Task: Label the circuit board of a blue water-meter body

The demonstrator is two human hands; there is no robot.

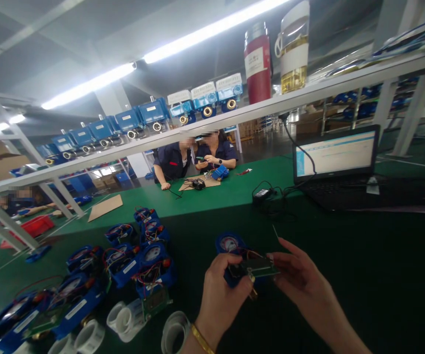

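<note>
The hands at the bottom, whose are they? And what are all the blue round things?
The picture comes from a camera worn on a person's head, looking down, so those are that person's own hands. The left hand and right hand together hold a blue meter with a small circuit board and wires. More blue meters lie in a bunch on the green table. A laptop stands open further back. Across the table, two other people sit working.

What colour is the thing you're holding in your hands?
Blue. The meter held by both hands shows best in the head view, with a dark circuit board on it.
</note>
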